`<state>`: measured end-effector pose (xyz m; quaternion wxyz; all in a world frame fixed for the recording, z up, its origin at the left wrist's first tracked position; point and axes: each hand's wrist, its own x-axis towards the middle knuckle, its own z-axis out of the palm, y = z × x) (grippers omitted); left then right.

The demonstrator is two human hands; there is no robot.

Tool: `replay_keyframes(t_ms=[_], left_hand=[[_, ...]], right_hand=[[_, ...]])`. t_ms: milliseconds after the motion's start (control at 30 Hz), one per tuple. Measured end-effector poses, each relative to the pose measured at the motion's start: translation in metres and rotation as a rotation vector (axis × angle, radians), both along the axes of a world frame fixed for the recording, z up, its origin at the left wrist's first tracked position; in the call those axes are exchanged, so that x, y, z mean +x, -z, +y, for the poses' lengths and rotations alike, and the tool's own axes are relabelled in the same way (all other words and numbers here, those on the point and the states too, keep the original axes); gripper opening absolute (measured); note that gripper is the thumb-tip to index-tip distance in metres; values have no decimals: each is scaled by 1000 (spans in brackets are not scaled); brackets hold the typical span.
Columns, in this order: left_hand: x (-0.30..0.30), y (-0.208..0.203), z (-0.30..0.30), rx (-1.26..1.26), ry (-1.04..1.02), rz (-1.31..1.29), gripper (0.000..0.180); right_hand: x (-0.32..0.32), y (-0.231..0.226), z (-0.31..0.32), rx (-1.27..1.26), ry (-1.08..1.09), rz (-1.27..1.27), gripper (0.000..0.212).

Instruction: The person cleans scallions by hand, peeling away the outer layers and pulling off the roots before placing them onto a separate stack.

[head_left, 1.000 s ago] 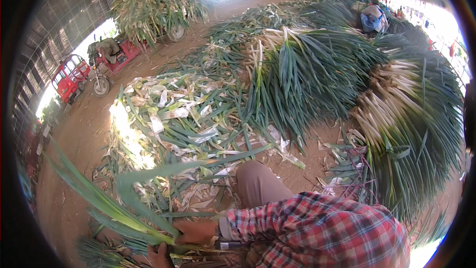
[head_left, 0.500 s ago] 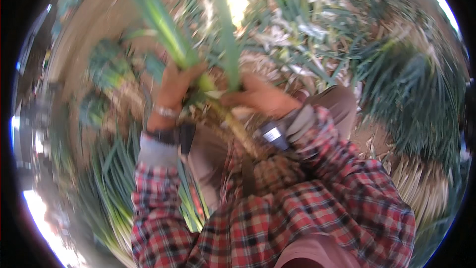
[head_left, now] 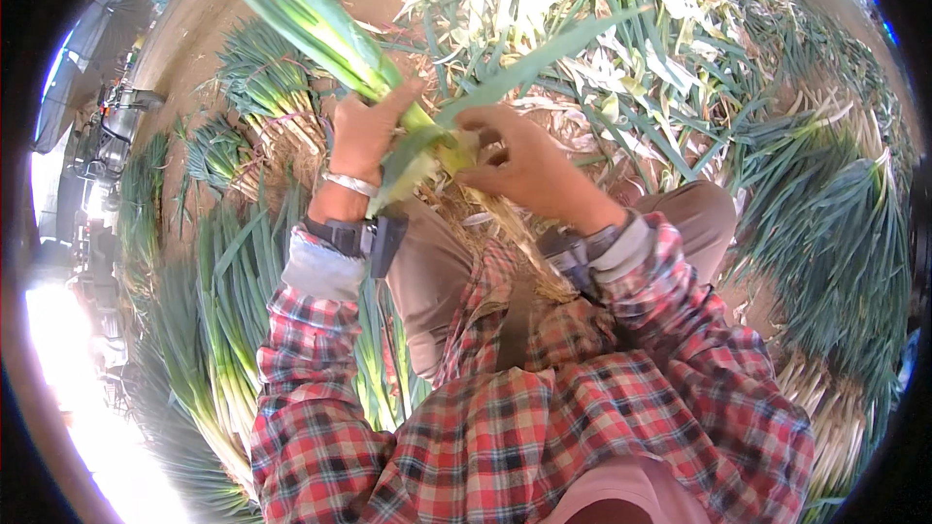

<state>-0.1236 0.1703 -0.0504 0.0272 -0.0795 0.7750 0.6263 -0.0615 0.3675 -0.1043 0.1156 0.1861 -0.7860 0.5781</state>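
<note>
A large green onion [head_left: 361, 56] slants across my lap, its leaves up to the far left and its brown, dirty root end near my waist. My left hand [head_left: 374, 136] is wrapped round the stalk just below the leaves. At the stalk's middle, my right hand [head_left: 529, 163] is closed, thumb and fingers pinching an outer leaf [head_left: 544, 63] at its base. This leaf sticks out to the far right. Another torn, pale-edged flap [head_left: 406, 170] hangs beside my left wrist. The exact grip of my right fingertips is partly hidden.
Peeled leaves [head_left: 621, 39] are heaped beyond my hands. Large piles of green onions lie at my right [head_left: 825, 204] and my left [head_left: 218, 330]. Tied bundles [head_left: 267, 78] rest on the ground at the far left. My bent knee [head_left: 694, 218] is near my right forearm.
The outer leaf has swung from upright to pointing far right, and a flap now hangs by my left wrist. My right hand has turned its knuckles up; the view has shifted slightly.
</note>
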Motion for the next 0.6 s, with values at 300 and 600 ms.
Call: replay_keyframes(t_ms=[300, 600], left_hand=[[22, -24, 8, 249, 257, 86, 34], [21, -11, 5, 33, 197, -26, 31]], right_hand=[[-5, -25, 12, -238, -308, -329, 26], [49, -26, 32, 177, -453, -40, 19]])
